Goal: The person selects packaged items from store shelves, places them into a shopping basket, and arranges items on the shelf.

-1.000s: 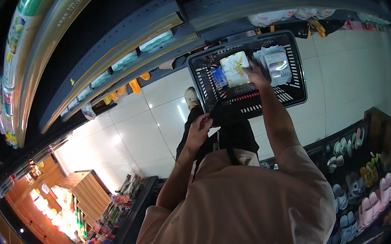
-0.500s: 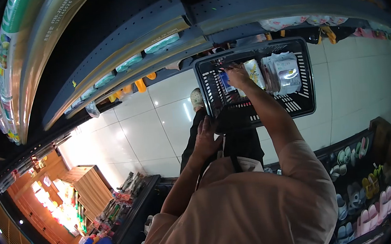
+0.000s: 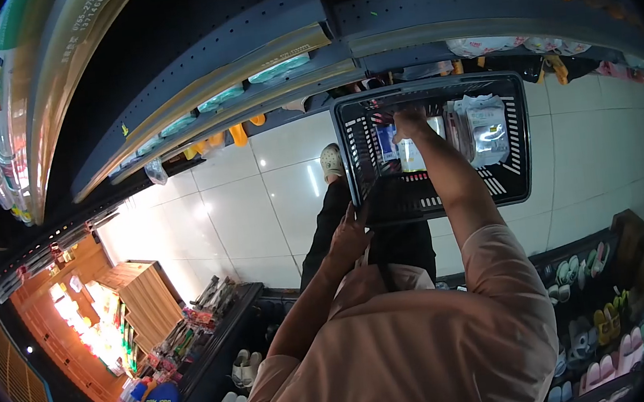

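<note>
The right hand (image 3: 409, 123) is inside the black basket (image 3: 394, 198), at the white pack (image 3: 411, 157) and close to the blue pack (image 3: 387, 142); its fingers bend downward, but I cannot tell if they pinch something. The left hand (image 3: 348, 242) is at the basket's near left corner, its grip unclear. Here it is good to steady the rim and to take packs by their edges, without crushing the silver packs (image 3: 487, 133).

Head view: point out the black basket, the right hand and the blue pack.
Black basket (image 3: 436, 87): head view, on its far rim.
Right hand (image 3: 411, 123): head view, on the back of the hand.
Blue pack (image 3: 387, 142): head view, middle of its visible face.
</note>
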`<state>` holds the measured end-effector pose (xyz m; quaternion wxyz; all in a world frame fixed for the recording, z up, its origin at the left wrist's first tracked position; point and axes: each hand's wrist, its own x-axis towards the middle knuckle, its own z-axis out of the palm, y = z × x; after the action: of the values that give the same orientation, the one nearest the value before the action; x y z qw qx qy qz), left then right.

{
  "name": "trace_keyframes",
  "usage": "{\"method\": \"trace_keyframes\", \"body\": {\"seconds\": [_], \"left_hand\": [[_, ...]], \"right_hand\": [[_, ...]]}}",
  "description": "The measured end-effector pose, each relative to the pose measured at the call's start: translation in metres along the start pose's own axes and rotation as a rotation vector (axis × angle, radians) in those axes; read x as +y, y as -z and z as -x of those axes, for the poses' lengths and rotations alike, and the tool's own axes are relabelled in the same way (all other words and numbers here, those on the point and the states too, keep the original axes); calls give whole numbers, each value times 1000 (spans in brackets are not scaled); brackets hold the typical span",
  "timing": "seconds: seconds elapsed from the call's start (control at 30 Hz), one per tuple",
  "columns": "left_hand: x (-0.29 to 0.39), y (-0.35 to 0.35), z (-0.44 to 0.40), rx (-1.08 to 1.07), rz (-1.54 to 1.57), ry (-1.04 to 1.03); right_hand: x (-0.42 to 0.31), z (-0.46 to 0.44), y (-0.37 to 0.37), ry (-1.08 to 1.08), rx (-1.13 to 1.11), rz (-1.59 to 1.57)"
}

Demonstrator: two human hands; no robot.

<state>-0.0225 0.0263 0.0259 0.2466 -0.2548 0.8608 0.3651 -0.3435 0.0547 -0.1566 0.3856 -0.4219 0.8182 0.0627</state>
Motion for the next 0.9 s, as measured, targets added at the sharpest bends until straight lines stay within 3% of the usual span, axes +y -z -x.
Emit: {"method": "trace_keyframes", "body": {"seconds": [0.07, 0.1, 0.2, 0.33, 0.37, 0.47, 0.7, 0.9], "left_hand": [[-3, -4, -2, 6, 4, 1], [-1, -3, -2, -1, -10, 6], [2, 0, -1, -22, -17, 18], [0, 0, -2, -23, 12, 19], [-1, -3, -2, -16, 7, 18], [-5, -6, -3, -20, 12, 21], [-2, -4, -5, -53, -33, 42], [8, 10, -3, -117, -19, 89]], "right_hand": [[9, -9, -38, 16, 126, 9], [10, -6, -35, 16, -35, 36], [3, 8, -34, -36, -70, 19], [-28, 39, -45, -74, 210, 56], [-39, 49, -39, -128, 121, 26], [-49, 65, -69, -124, 390, 80], [-39, 92, -73, -119, 353, -41], [-26, 82, -98, -56, 507, 48]]}}
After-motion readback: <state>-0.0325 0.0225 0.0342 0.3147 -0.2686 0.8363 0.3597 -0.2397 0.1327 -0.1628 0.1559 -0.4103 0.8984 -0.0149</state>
